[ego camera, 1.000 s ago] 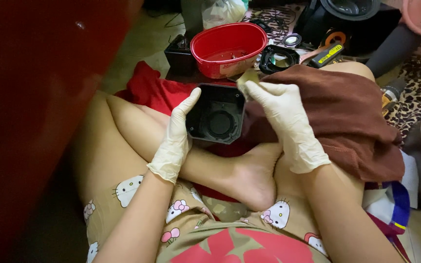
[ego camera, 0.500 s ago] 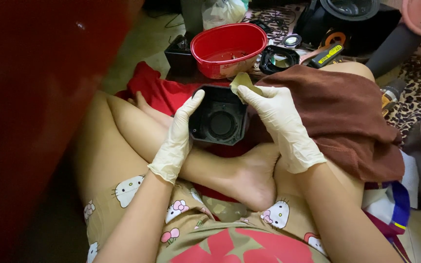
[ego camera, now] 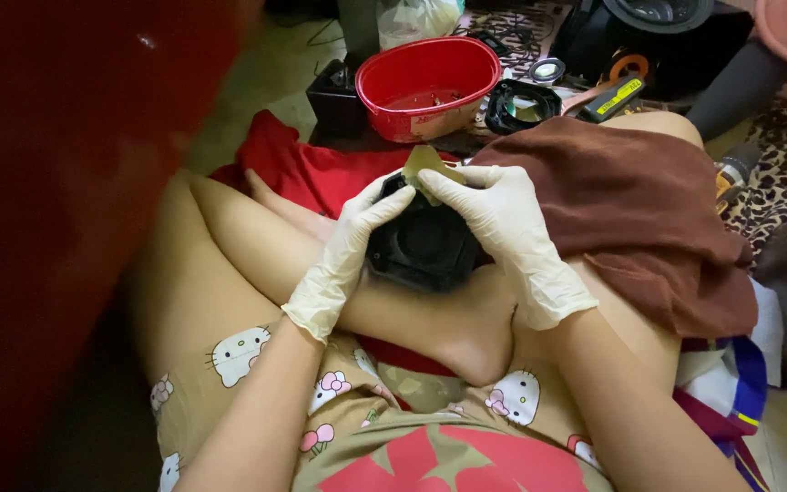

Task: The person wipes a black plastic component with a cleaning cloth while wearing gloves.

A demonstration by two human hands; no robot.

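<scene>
The right hand (ego camera: 503,232) has come down from where it hovered a second ago beside the red bowl (ego camera: 430,87): it now lies over the top right edge of the black fan housing (ego camera: 425,246), and the small olive-yellow pad (ego camera: 425,162) pinched in its fingertips has come with it to the housing's upper rim. That looks like the move from picking up the pad to putting it to work on the housing, though whether the pad actually touches the plastic cannot be told, since the fingers hide the contact. The left hand (ego camera: 348,246) has slid up too, and its fingers now curl round the housing's left edge, gripping it steady.

The housing sits in the person's lap, just in front of the red bowl and resting against a bare foot (ego camera: 466,333). It is a squarish black frame with a round opening in the middle; its inside is dark and the blades, if any, are hard to make out. Both hands wear thin white gloves.

A brown cloth (ego camera: 630,210) drapes the knee to the right of the housing. Beyond it, past the red bowl, lies a second black ring-shaped frame (ego camera: 521,102).
</scene>
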